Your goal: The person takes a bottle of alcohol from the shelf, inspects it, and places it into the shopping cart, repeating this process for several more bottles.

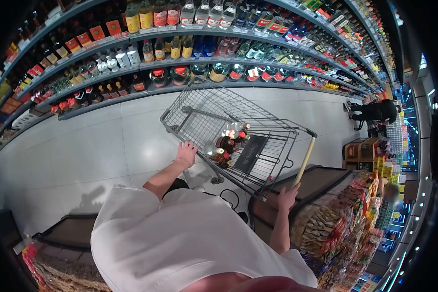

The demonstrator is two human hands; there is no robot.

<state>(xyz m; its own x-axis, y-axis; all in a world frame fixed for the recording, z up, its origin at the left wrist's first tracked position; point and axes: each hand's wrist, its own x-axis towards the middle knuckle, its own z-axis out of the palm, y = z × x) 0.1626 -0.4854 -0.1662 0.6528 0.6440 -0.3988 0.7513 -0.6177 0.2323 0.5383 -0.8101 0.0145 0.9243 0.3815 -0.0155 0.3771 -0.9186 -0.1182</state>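
Note:
A metal shopping cart [258, 124] stands crosswise in front of me, with its yellow handle [304, 162] on the right. My right hand [287, 196] is closed around the near end of that handle. Over on the left, my left hand [185, 153] hangs beside the cart's near side with its fingers spread and nothing in it; whether the fingertips touch the wire cannot be told. Several bottles [225, 142], some dark and some clear with red or white caps, lie bunched in the basket. A dark sign panel [251, 153] is fixed near the handle end.
Shelves of bottles [199, 61] curve along the far side of the aisle. Packaged goods fill a display [326, 219] close on my right, and another display [65, 258] stands at lower left. A person in dark clothes [377, 112] is farther down the aisle. Pale tiles [102, 151] cover the floor.

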